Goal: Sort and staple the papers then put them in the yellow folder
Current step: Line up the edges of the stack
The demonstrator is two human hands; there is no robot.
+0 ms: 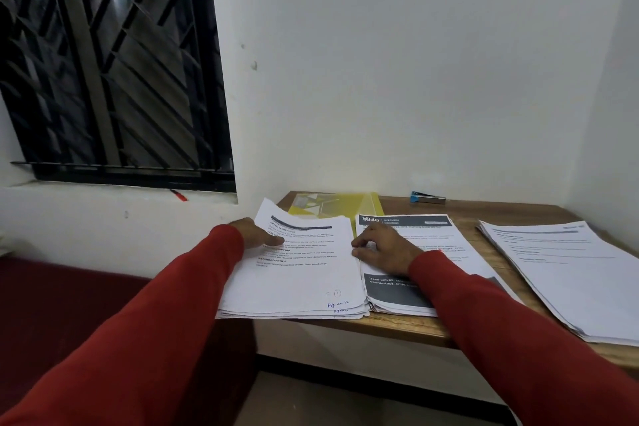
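Note:
Three piles of printed papers lie on a wooden table (460, 209). My left hand (254, 233) holds the left edge of the left pile (304, 273), thumb on the top sheet. My right hand (382, 245) rests on the middle pile (411, 294), its fingers curled at the seam between the two piles; whether they pinch a sheet is unclear. A third pile (567, 273) lies at the right. The yellow folder (332, 205) lies at the back, partly under the left pile. A blue and silver stapler (428, 197) sits behind, near the wall.
White walls close off the table at the back and right. A barred window (110, 62) is on the left, with a red pen (178, 195) on its sill. A dark red surface (52, 304) lies below the window, left of the table.

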